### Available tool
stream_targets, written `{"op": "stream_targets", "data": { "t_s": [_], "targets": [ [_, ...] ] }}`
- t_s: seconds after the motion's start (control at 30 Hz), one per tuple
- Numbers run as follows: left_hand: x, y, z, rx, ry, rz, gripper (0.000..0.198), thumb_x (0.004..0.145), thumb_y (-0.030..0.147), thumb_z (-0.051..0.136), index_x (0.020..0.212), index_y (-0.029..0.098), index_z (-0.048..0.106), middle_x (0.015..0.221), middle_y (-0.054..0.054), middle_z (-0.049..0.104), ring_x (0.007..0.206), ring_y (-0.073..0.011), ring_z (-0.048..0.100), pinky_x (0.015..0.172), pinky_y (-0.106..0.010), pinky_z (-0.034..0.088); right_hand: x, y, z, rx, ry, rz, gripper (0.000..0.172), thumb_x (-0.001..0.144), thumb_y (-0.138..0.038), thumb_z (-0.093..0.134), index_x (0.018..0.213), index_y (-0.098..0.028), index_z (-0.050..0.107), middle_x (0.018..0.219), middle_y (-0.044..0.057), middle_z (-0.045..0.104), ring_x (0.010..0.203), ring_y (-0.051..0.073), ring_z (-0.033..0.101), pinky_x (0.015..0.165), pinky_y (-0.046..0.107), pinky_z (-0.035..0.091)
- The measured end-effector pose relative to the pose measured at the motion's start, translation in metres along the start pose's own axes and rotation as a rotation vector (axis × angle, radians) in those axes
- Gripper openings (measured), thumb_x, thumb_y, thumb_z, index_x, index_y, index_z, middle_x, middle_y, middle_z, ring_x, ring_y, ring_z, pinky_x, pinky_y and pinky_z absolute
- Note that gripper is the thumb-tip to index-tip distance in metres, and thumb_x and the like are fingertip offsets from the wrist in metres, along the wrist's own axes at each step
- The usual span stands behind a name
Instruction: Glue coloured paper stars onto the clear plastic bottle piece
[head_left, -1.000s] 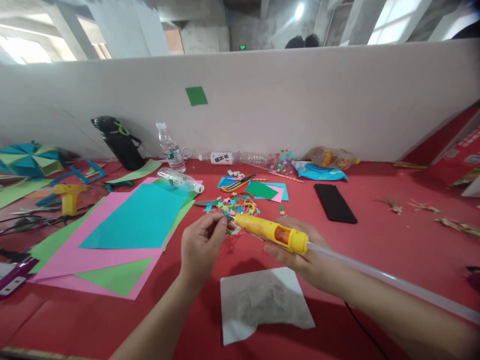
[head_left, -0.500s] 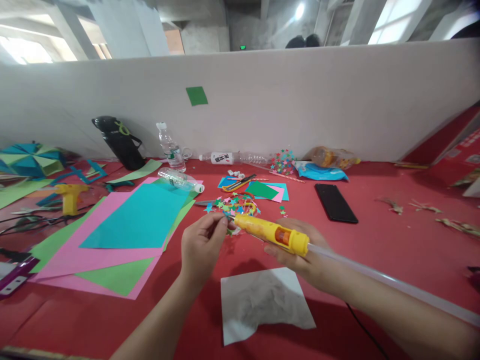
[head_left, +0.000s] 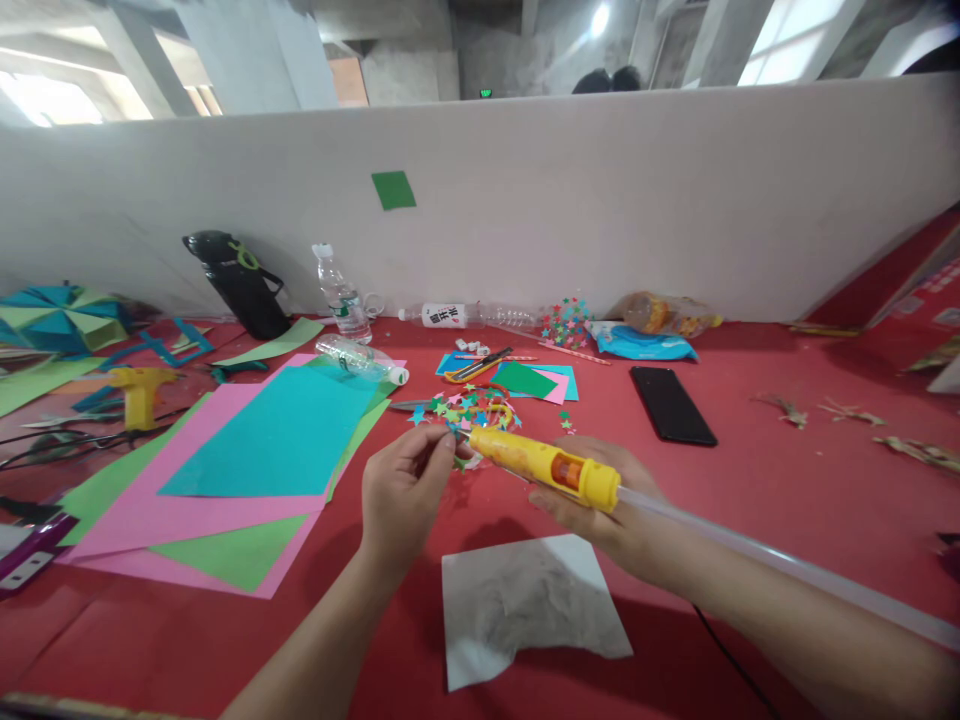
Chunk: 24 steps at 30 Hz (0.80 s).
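Observation:
My right hand [head_left: 600, 500] is wrapped round a yellow glue gun [head_left: 525, 459], whose clear glue stick [head_left: 765, 553] sticks out of the rear over my forearm. The gun's metal nozzle points left, right at the fingertips of my left hand [head_left: 409, 485]. Those fingers are pinched on a tiny dark piece by the nozzle, too small to make out. Just behind the nozzle lies a pile of coloured paper stars [head_left: 472, 405], with scissors partly under it. A crumpled white paper sheet [head_left: 532, 610] lies below my hands.
Coloured paper sheets [head_left: 270, 440] cover the left, with a second yellow glue gun [head_left: 141, 395] beyond. A black flask [head_left: 240, 285] and plastic bottles [head_left: 349, 305] stand or lie along the white partition [head_left: 525, 200]. A black phone [head_left: 673, 405] lies at the right.

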<state>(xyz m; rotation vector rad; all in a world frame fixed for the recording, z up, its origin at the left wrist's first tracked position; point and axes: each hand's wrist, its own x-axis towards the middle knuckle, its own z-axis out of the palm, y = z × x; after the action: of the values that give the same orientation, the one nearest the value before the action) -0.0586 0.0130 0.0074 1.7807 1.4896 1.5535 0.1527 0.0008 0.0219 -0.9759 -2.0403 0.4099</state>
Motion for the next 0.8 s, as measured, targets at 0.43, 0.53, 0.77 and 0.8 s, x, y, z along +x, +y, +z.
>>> {"op": "stream_targets", "data": {
  "t_s": [0.43,0.53,0.77,0.8],
  "targets": [
    [0.0,0.001,0.0,0.123,0.013,0.128,0.018,0.084,0.02,0.056,0.073,0.019,0.069,0.061,0.002,0.067,0.05,-0.0085,0.056,0.049,-0.018,0.042,0.0,-0.001,-0.002,-0.05,-0.046,0.005,0.036,0.092,-0.047,0.054,0.067,-0.021,0.048,0.062,-0.002,0.051,0.056,0.014,0.051,0.054,0.027,0.037],
    [0.0,0.0,-0.004,0.17,0.034,0.219,0.012,0.081,0.021,0.06,0.073,0.019,0.069,0.063,0.001,0.067,0.056,-0.0096,0.057,0.058,-0.019,0.044,0.002,-0.002,-0.005,-0.125,-0.065,-0.04,0.037,0.093,-0.045,0.052,0.066,-0.021,0.045,0.061,-0.002,0.049,0.056,0.013,0.047,0.054,0.026,0.034],
    [0.01,-0.001,-0.014,0.109,0.145,0.134,0.014,0.085,0.023,0.056,0.076,0.019,0.066,0.067,0.0,0.069,0.053,-0.0096,0.052,0.053,-0.022,0.04,0.004,-0.008,-0.013,-0.092,-0.316,-0.115,0.007,0.089,-0.021,0.055,0.085,-0.02,0.049,0.081,0.0,0.057,0.065,0.012,0.05,0.056,0.023,0.034],
    [0.013,-0.003,-0.015,0.04,0.16,0.068,0.014,0.085,0.024,0.056,0.076,0.019,0.065,0.067,0.001,0.068,0.049,-0.0088,0.048,0.05,-0.022,0.037,0.004,-0.008,-0.012,-0.077,-0.396,-0.136,0.007,0.087,-0.019,0.056,0.089,-0.02,0.05,0.084,0.001,0.057,0.068,0.012,0.051,0.057,0.023,0.035]
  ]
}}
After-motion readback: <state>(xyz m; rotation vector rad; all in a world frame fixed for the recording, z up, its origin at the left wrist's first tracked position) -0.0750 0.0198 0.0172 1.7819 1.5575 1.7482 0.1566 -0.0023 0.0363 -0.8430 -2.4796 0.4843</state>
